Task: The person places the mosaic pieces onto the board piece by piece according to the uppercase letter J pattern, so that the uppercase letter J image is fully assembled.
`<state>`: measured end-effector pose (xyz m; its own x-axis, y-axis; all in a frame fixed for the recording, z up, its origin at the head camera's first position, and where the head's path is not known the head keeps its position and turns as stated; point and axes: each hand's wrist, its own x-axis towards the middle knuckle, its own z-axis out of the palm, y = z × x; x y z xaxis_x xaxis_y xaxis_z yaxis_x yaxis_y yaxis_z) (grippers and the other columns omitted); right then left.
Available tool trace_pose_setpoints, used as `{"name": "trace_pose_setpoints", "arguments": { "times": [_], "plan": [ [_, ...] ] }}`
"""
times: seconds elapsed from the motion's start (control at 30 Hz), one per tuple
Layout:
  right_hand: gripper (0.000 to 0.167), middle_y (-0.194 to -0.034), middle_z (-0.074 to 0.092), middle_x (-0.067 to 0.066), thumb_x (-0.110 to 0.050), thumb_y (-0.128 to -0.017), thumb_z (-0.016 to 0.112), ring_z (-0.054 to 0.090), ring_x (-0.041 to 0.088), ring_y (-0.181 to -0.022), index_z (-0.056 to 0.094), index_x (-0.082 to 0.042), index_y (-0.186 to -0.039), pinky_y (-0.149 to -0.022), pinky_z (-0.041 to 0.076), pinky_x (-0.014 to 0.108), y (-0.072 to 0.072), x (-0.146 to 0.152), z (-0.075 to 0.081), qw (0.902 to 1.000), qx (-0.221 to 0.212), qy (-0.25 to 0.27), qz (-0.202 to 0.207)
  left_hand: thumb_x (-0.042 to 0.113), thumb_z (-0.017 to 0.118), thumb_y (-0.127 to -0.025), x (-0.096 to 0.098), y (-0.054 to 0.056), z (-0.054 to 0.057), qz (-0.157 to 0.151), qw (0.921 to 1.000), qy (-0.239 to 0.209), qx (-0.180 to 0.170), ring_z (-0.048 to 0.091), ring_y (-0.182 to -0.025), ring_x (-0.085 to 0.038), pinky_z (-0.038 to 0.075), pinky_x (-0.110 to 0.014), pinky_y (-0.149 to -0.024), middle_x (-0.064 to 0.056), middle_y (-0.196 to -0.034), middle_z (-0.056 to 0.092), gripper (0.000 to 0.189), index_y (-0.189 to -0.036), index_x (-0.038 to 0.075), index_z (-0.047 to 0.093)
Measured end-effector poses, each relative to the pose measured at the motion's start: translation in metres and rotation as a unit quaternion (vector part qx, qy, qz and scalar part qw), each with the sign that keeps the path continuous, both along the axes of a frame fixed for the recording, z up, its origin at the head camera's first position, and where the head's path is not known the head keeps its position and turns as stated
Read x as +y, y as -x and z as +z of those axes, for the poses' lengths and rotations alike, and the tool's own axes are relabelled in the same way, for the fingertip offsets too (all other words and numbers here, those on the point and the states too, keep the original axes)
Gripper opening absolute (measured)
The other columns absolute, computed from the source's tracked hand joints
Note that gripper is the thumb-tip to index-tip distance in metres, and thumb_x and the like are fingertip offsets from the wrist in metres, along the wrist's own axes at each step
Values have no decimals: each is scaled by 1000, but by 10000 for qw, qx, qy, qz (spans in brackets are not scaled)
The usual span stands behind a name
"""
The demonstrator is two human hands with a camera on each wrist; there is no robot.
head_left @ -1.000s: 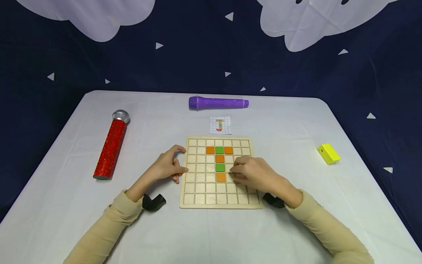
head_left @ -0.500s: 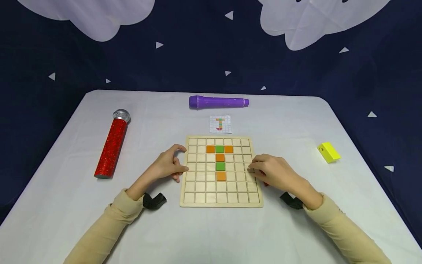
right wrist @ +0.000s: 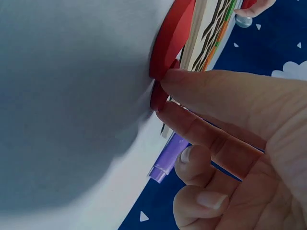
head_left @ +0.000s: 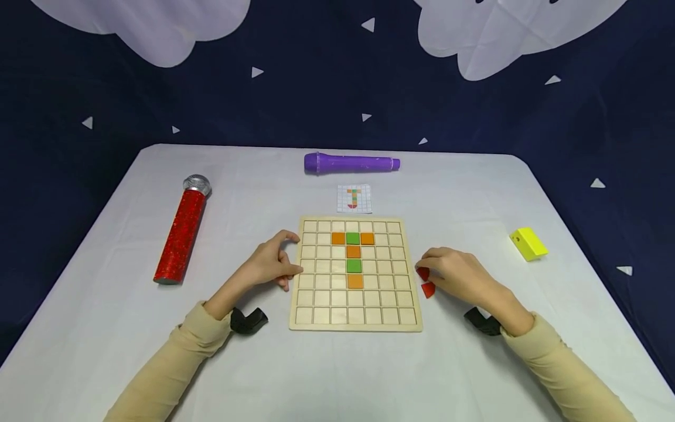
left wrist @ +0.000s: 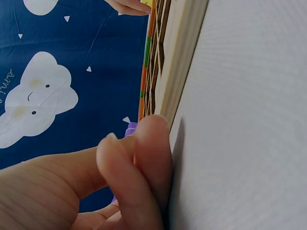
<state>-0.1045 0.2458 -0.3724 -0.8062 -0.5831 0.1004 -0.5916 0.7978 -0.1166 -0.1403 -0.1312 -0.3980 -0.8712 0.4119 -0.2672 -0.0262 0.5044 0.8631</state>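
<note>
A square wooden grid board [head_left: 379,299] lies on the table. Orange tiles [head_left: 355,281] and green tiles [head_left: 354,266] fill a short row and a column below it. My left hand [head_left: 266,264] touches the board's left edge, thumb and index finger spread apart. Just off the right edge, my right hand [head_left: 461,274] pinches a red piece [right wrist: 158,98] between thumb and index finger. A second red piece [head_left: 428,289], with one curved side, lies nearer to me beside it. A small printed card [head_left: 345,205] showing a coloured J pattern lies beyond the board.
A purple microphone [head_left: 353,163] lies behind the card. On the left is a red glittery microphone [head_left: 181,237] with a silver head. A yellow block [head_left: 529,244] sits far right. Behind the table hangs a dark blue cloth [head_left: 311,105] with white clouds.
My right hand has moved from over the board, rightward past its edge, to the red pieces, which now show. My left hand stays at the left edge.
</note>
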Motion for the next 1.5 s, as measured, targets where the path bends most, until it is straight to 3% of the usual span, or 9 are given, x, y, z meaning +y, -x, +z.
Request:
{"name": "trace_pose_setpoints", "arguments": {
  "times": [0.37, 0.77, 1.1, 1.5],
  "plan": [
    [20, -83, 63, -5, -5, -71, 74, 58, 7, -73, 73, -11, -89, -56, 46, 22, 4, 0, -3, 9997, -179, -46, -162, 6, 69, -82, 0, -1, 1, -11, 10000, -27, -7, 59, -41, -12, 53, -31, -45, -4, -58, 59, 59, -132, 5, 36],
    [11, -73, 61, -8, -10, -71, 74, 52, 3, -64, 69, -17, -76, -53, 40, 18, 10, -4, 0, 9993, -374, 16, -65, 5, 69, -82, 1, -2, 2, 2, 10000, -8, -6, 59, -40, -11, 53, -31, -44, -5, -59, 59, 60, -132, 4, 36],
    [15, -78, 65, -5, -14, -70, 78, 60, 8, -66, 73, -10, -84, -55, 47, 21, 10, -5, 5, 9993, 210, 237, 220, 5, 70, -82, 1, -2, 1, 69, 10000, 16, -42, 59, -40, -11, 54, -31, -46, -6, -59, 59, 61, -132, 5, 36],
    [17, -78, 65, -5, -19, -71, 79, 59, 6, -67, 73, -10, -85, -58, 50, 21, 4, -29, 15, 9964, 319, 454, 645, 6, 69, -82, 0, 1, 0, 16, 10000, 53, -17, 60, -41, -13, 53, -31, -46, -5, -59, 59, 60, -132, 6, 36]
  ]
}}
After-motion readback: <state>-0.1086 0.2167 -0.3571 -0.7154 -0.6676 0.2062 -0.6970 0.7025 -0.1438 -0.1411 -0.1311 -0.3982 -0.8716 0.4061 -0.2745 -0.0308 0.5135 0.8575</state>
